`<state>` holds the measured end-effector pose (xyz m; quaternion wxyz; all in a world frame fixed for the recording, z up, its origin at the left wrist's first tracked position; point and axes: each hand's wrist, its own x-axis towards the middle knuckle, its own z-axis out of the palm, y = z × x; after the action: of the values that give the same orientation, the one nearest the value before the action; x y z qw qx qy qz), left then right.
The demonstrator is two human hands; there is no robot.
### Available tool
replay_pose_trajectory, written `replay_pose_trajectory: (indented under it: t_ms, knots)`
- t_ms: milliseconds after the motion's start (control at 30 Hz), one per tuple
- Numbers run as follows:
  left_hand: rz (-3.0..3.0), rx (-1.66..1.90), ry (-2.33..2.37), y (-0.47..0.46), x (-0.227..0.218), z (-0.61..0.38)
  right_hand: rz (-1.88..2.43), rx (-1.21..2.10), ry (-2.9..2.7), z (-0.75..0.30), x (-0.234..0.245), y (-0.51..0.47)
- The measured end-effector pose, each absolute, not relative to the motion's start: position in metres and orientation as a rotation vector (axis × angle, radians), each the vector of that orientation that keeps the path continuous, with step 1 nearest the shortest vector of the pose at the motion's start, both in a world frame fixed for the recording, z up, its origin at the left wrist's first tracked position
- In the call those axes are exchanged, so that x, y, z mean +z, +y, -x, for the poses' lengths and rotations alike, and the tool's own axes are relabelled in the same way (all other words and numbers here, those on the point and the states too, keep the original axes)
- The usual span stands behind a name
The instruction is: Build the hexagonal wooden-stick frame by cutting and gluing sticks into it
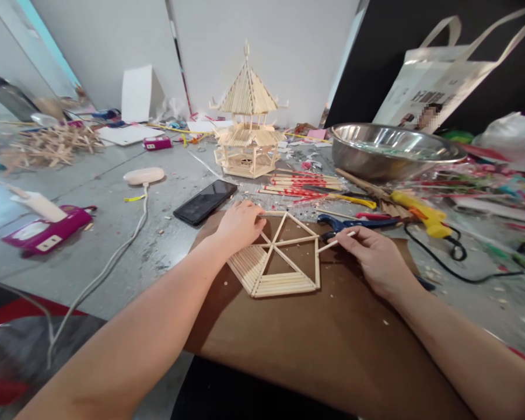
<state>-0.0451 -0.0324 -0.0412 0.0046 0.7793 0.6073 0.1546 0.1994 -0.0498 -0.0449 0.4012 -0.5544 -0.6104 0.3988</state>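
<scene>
A hexagonal frame of pale wooden sticks lies on a brown board in front of me. Spokes cross at its centre, and rows of sticks fill the lower-left section and part of the bottom one. My left hand rests over the frame's upper-left side with curled fingers gripping its edge; part of the frame is hidden beneath. Between the thumb and fingers of my right hand is a thin wooden stick. Its left end points at the frame's right side; whether it touches, I cannot tell.
A stick pagoda model stands behind. A phone lies left of it. At right are blue-handled pliers, a yellow glue gun with a black cord, and a steel basin. A white cable crosses the left.
</scene>
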Motion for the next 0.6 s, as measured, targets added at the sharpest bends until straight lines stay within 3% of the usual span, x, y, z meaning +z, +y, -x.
replay_pose_trajectory:
  t_ms: [267,433,600]
  knots:
    - [-2.405,0.526,1.917,-0.036,-0.041,0.043,1.410,0.830,-1.472,-0.202,-0.044,-0.045]
    - [-2.445,0.660,1.861,-0.041,-0.033,0.037,1.391,0.853,-1.526,-0.201,-0.039,-0.052]
    - [-2.549,0.739,1.488,-0.051,-0.020,0.028,1.295,1.052,-1.766,-0.184,-0.034,-0.073]
